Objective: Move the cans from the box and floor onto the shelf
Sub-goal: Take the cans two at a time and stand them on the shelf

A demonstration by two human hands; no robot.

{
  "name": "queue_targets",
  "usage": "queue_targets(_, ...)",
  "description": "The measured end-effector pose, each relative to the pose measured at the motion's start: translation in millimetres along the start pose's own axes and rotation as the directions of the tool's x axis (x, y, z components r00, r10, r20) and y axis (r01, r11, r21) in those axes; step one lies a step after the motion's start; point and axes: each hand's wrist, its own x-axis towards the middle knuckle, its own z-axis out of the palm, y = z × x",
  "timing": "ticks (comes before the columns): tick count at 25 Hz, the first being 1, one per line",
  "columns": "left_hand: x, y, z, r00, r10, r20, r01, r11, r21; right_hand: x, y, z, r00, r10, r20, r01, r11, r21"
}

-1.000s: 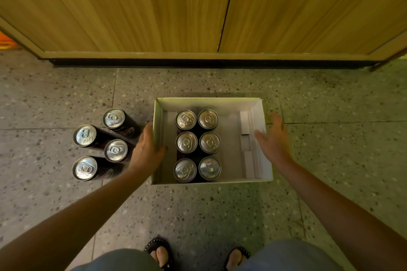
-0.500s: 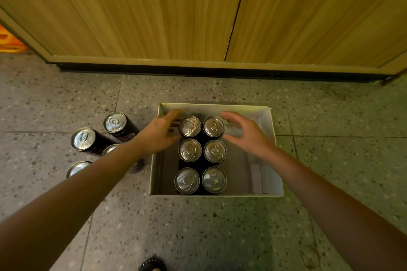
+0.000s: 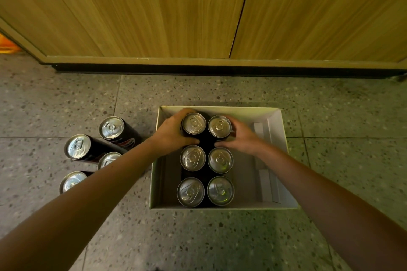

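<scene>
Head view: white box (image 3: 284, 152) sits on speckled floor (image 3: 220, 237), near wooden cabinet doors (image 3: 176, 11). Box holds 6 upright cans, 2 cols x 3 rows, toward its left wall. Left hand (image 3: 170, 134) is wrapped around far-left can (image 3: 194, 123), fingers curled behind it, thumb on near side. Right hand (image 3: 241, 137) is wrapped around far-right can (image 3: 219, 126) likewise. Both cans stand at box's far edge, touching each other. Middle pair (image 3: 207, 159) and near pair (image 3: 206, 191) are untouched. Four more cans (image 3: 78, 147) stand on floor left of box, two partly hidden by left forearm. No shelf visible.
</scene>
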Motion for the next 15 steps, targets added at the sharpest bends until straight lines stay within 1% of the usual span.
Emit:
queue_targets(4,4.4,3.5,10.2,0.997,-0.073,-0.014,0.069,0.979,-0.19,2.6,-0.8,6.5,1.0,0.019,-0.022,-0.016,0.99,0.141)
queue_targets(6,4.8,3.9,15.3,0.996,-0.09,-0.024,0.081,0.966,-0.247,4.1,-1.7,8.3,0.999,0.019,-0.031,-0.012,0.976,0.219)
queue_targets(10,4.2,2.1,19.8,0.991,-0.107,-0.081,0.07,0.929,-0.363,5.2,-2.2,9.5,0.997,-0.028,-0.069,0.043,0.971,0.234)
queue_targets(13,0.4,10.2,18.5,0.989,-0.098,-0.111,0.048,0.923,-0.383,-3.4,-14.0,2.1,0.997,-0.021,-0.072,0.037,0.971,0.237)
queue_targets(15,-5.7,31.2,7.6,0.989,-0.09,-0.114,0.036,0.912,-0.408,-15.9,-35.4,-12.0,0.997,-0.003,-0.075,0.023,0.966,0.259)
